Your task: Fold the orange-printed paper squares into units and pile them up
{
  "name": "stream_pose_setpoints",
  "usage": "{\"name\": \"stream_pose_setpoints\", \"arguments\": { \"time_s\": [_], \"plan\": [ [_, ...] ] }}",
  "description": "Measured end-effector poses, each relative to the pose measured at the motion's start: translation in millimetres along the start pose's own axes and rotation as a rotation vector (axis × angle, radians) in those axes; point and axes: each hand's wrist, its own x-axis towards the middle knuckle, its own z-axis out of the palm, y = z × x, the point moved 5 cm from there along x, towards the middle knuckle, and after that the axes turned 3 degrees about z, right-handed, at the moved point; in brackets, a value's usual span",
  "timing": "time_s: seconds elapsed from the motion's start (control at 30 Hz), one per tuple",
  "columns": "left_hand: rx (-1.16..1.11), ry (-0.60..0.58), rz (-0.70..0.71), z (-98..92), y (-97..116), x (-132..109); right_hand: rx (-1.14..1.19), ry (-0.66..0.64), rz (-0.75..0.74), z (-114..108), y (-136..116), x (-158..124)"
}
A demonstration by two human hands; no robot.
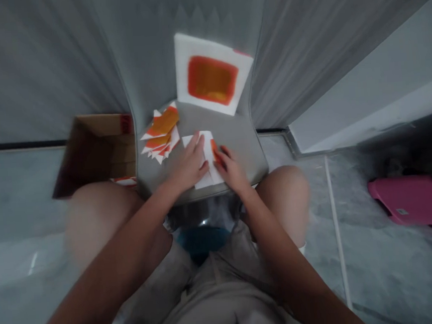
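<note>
- In the head view, our work sits on the grey, smooth-surfaced chair (246, 135), which stands between our knees.
- The white paper sheet with a red-orange patch (208, 151) lies on the chair's seat near its front edge; we judge it partly folded, since mostly plain white shows, with only a strip of orange at its right side.
- Our left hand (189, 165) rests on that sheet, fingers extended, thumb apart from them.
- Our right hand (232, 168) is at the sheet's right side, fingers bent over the orange strip; blur hides whether thumb and fingers pinch it, so we cannot tell.
- At the left of the chair's seat, a fanned pile of pointed white-and-orange paper pieces (164, 123) seems to be our finished share.
- At the back of the chair, square white paper with a red-bordered golden centre (213, 79) looks flat and unfolded, so we count it as left; whether it is one sheet or a stack, we cannot tell.
- Left of the chair stands an open brown cardboard box (99, 124).
</note>
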Motion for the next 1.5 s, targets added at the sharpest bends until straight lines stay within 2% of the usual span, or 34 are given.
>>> {"name": "stream_pose_setpoints", "arguments": {
  "time_s": [0.13, 0.3, 0.6, 0.9, 1.3, 1.43, 1.5],
  "plan": [
    [0.05, -0.048, 0.104, 13.3, 18.8, -1.6, -0.058, 0.008, 0.006, 0.2, -11.0, -4.6],
    [0.17, -0.131, 0.073, 33.9, 5.9, -3.9, -0.088, 0.013, 0.029, 0.3, -17.9, -10.0],
    [0.249, -0.246, 0.102, 36.2, -1.9, -3.8, 0.015, 0.047, -0.136, 11.1, -18.6, -22.7],
    [0.272, -0.258, 0.069, 36.8, -1.0, -3.0, -0.05, 0.005, -0.172, 9.8, -15.7, -30.1],
    [0.252, -0.252, 0.056, 38.7, -3.4, -2.7, -0.23, -0.018, -0.086, 13.2, -27.6, -39.3],
    [0.258, -0.17, 0.031, 29.7, 5.7, 5.8, -0.245, -0.039, -0.073, 11.0, -33.3, -41.7],
    [0.245, -0.116, 0.061, 23.2, 13.5, 14.2, -0.246, -0.045, -0.071, 10.0, -34.9, -42.0]
  ]
}}
